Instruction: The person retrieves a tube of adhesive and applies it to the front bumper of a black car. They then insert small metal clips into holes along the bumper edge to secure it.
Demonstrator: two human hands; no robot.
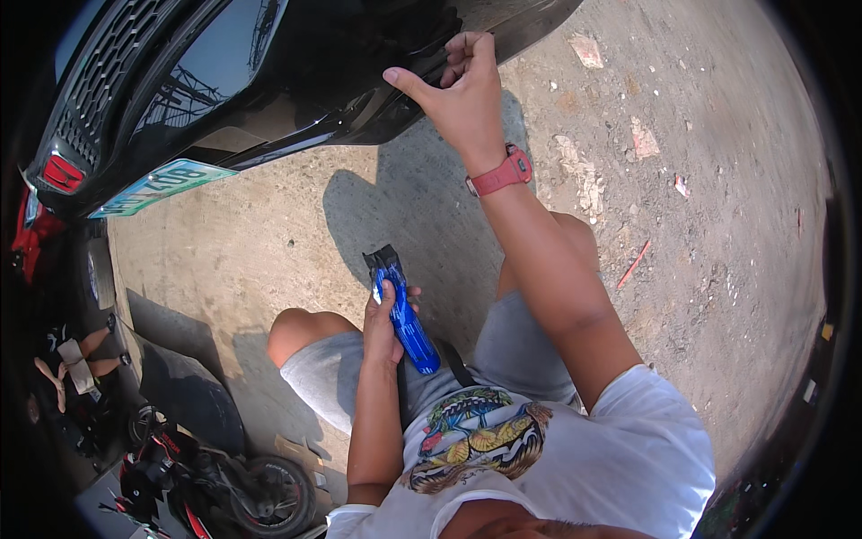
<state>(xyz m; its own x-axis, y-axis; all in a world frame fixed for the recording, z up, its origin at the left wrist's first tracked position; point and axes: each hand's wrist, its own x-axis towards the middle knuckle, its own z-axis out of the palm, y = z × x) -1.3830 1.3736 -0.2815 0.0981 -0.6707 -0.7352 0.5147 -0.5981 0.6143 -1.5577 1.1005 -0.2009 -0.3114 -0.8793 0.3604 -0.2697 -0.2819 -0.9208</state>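
Observation:
My left hand (381, 331) is wrapped round a slim blue bottle (411, 332) with a black top, held at a tilt above my lap. The bottle's black end points away from me. Up ahead, my right hand (465, 101) is raised at the lower corner of a black car bumper (359, 67). Its thumb stretches out to the left while the other fingers bend inward, and no object shows in it. Whether those fingertips touch the bumper I cannot tell. A red watch (503, 176) circles my right wrist.
The car's grille (99, 94) and licence plate (166, 187) are at the upper left. A motorcycle (215, 481) stands at the lower left, with a seated person (76, 368) beyond it. Scraps of litter (643, 139) and a red strip (634, 264) lie on the rough ground to the right.

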